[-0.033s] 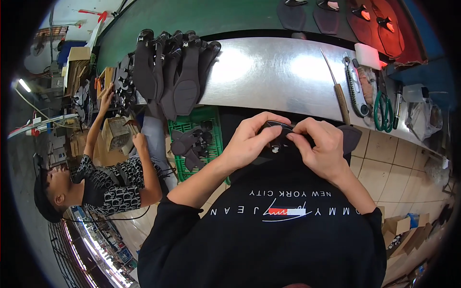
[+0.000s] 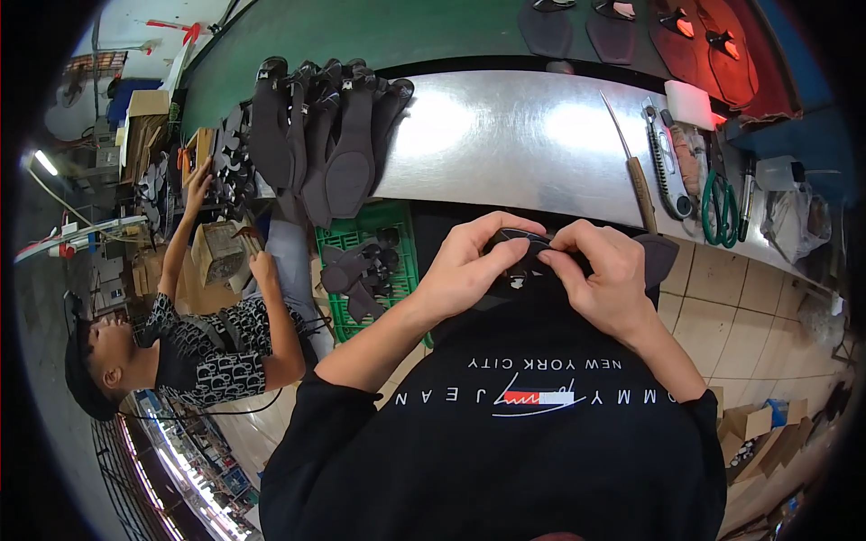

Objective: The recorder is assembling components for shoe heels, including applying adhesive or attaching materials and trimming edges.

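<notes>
A dark sandal lies across my lap, against the front of my black shirt. Its black strap (image 2: 532, 242) arches up between my two hands. My left hand (image 2: 478, 261) is closed on the strap's left side, thumb and fingers pinching its edge. Close beside it, my right hand (image 2: 600, 270) pinches the strap's right side between thumb and forefinger. Part of the dark sole (image 2: 662, 258) sticks out beyond my right hand. Below the strap a small shiny spot shows; the rest of the sandal blends into the shirt.
Several dark sandals (image 2: 347, 167) are piled at the left of the metal bench (image 2: 505, 135). An awl (image 2: 640, 185), a box cutter (image 2: 667, 167) and green-handled scissors (image 2: 719, 207) lie at its right. A green crate (image 2: 397, 311) holds sandals below. Another person (image 2: 225, 347) works at left.
</notes>
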Demonstrator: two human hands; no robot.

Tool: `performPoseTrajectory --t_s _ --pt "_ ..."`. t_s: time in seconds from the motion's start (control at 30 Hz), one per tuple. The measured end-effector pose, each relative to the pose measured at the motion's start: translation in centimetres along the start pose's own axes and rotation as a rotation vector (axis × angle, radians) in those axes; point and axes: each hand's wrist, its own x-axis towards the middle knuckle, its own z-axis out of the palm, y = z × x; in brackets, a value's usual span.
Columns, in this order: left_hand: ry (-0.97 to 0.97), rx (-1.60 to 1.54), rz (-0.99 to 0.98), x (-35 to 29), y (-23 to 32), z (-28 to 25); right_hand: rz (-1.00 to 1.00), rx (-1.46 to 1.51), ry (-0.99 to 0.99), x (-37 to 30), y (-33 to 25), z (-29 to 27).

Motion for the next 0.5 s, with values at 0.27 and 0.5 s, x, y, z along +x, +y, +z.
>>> performPoseTrajectory --t_s 0.27,0.5 --pt "0.063 0.105 0.053 0.4 -0.1 -0.1 0.198 0.259 -0.139 0.6 1.0 -0.5" --pt "0.169 -0.219 0.0 -0.2 0.2 -3.0 -0.073 0.015 0.26 4.9 1.7 -2.3"
